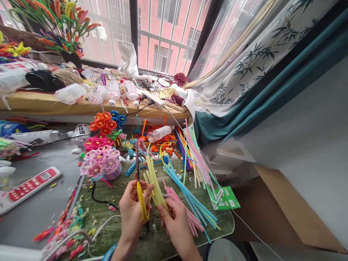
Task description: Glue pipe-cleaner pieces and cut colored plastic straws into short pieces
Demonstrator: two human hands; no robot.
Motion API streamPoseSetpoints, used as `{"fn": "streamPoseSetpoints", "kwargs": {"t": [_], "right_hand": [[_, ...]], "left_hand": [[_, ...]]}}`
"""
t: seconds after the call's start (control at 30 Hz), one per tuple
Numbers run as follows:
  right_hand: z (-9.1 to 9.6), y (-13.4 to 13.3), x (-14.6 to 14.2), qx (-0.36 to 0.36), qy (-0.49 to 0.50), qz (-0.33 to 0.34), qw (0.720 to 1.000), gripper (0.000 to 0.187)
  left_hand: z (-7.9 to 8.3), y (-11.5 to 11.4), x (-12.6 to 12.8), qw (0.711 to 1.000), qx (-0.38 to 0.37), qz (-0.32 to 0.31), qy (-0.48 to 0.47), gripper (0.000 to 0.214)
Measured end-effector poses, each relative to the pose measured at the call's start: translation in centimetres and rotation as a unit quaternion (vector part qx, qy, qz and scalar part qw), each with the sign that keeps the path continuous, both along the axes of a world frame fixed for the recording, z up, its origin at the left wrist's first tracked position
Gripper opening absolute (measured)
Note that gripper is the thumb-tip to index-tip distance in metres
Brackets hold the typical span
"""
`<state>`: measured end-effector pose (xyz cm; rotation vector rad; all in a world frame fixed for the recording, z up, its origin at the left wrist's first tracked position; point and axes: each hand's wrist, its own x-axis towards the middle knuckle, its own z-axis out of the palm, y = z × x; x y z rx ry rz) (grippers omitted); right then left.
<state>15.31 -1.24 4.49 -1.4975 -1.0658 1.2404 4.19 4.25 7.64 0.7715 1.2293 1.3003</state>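
My left hand (132,210) is closed round the yellow handles of a pair of scissors (139,188), whose blades point up and away from me. My right hand (176,221) pinches a small bundle of pale yellow straws (152,181) that fan upward beside the blades. Both hands hover over a green mat (125,224) near the table's front edge. Loose pink straws (187,214) and blue straws (190,199) lie just right of my right hand.
Pipe-cleaner flowers in pink (100,163), orange (104,123) and blue stand behind the hands. A red and white remote (27,186) lies at the left. A clear bottle (160,133), a power strip (153,99), a green packet (225,198) and cardboard (288,214) are around.
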Motion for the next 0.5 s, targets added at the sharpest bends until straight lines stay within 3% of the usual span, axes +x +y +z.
{"fn": "streamPoseSetpoints", "kwargs": {"t": [0.17, 0.37, 0.5], "right_hand": [[-0.16, 0.13, 0.16, 0.010, -0.012, 0.013, 1.000, 0.048], [-0.40, 0.43, 0.12, 0.008, 0.139, 0.012, 0.990, 0.043], [-0.58, 0.52, 0.18, 0.008, 0.188, 0.016, 0.982, 0.043]], "left_hand": [[-0.17, -0.04, -0.21, 1.000, 0.007, -0.013, 0.007, 0.038], [0.11, -0.12, -0.17, 0.999, 0.005, -0.028, 0.022, 0.039], [-0.17, -0.41, 0.00, 1.000, -0.005, -0.021, 0.019, 0.043]]}}
